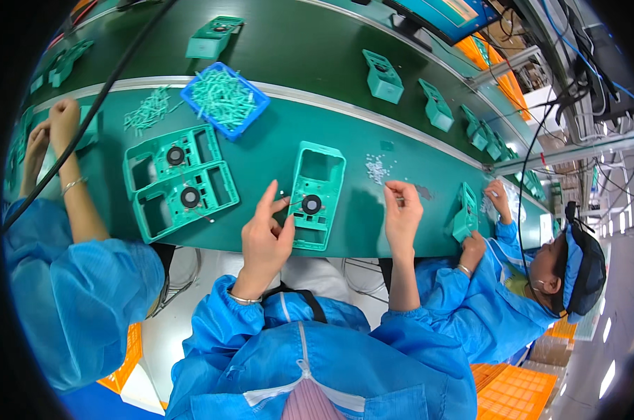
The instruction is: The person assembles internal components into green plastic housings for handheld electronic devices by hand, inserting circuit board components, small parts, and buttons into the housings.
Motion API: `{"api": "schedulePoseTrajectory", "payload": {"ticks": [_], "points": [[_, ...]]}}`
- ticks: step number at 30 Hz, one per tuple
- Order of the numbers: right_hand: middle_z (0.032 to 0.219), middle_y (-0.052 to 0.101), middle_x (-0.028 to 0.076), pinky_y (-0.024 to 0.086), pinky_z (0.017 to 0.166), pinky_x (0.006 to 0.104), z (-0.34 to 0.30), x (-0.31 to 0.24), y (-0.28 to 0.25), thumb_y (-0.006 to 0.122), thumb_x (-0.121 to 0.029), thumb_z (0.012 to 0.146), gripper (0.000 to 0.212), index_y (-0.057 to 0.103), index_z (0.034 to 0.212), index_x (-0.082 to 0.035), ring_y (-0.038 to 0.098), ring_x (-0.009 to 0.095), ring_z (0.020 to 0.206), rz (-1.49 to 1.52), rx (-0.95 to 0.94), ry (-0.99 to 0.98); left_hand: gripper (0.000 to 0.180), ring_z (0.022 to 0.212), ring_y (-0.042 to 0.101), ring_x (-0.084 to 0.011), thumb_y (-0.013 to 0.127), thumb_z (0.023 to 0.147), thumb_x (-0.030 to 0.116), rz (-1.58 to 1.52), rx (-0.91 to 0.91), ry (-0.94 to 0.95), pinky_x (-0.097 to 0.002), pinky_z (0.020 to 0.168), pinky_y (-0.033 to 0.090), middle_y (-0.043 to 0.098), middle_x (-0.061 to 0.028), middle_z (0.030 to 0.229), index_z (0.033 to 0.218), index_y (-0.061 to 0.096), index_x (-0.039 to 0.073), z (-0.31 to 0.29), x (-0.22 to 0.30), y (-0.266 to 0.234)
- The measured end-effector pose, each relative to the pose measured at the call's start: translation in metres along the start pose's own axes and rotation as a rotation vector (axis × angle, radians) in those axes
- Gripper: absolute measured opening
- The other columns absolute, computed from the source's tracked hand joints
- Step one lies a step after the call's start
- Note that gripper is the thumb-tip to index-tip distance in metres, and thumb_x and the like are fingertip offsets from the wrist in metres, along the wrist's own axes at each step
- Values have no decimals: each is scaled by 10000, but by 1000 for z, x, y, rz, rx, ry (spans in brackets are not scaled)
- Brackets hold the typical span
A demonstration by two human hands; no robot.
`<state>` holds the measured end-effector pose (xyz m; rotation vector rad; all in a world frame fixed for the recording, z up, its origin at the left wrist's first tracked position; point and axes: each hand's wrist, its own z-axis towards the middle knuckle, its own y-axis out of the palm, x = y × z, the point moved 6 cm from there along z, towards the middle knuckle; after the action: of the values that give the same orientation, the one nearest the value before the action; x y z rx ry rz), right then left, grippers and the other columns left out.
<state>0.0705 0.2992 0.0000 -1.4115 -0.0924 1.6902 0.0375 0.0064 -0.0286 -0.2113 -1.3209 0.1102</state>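
Right grip (404, 214) pinched together near white bits (375, 171), contents indiscernible; left grip (265, 236) spread beside green housing (322, 185).

A blue tray (255, 114) filled with green strips (222, 96) is positioned at the far edge of the tabletop (264, 150). Loose strips (147, 113) lie to its left. Across the dark green belt (296, 49), a monitor (446, 15) stands beyond the far edge. An orange crate (517, 393) sits below tabletop level.
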Motion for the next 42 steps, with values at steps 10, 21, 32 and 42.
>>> {"api": "schedulePoseTrajectory", "payload": {"ticks": [10,21,32,42], "points": [[951,689,96,542,714,378,30,-15,18,752,-30,913,60,733,969,-42,675,290,814,-298,-70,-324,812,676,735,-167,680,914,-120,-262,-110,-208,-261,579,575,594,-243,1393,1612,289,21,-2,-1,23],[926,668,83,552,697,424,31,-12,37,754,-48,892,53,737,942,-58,684,303,896,-545,-133,-378,719,814,730,-173,669,889,-149,-133,-98,-69,-303,674,590,593,-214,1395,1543,426,22,14,4,6],[932,648,81,571,644,411,44,-24,34,699,-21,886,31,692,907,-44,675,283,836,-556,-180,-440,198,1450,488,-331,776,712,37,648,-354,696,-555,1264,346,605,-109,1449,904,766,84,80,54,7],[889,635,82,463,641,291,-14,-31,19,731,44,923,50,720,966,20,554,142,705,130,-127,-31,218,1488,436,-389,870,606,190,562,-532,710,-613,1277,297,599,-167,1421,748,751,75,56,67,37]]}}
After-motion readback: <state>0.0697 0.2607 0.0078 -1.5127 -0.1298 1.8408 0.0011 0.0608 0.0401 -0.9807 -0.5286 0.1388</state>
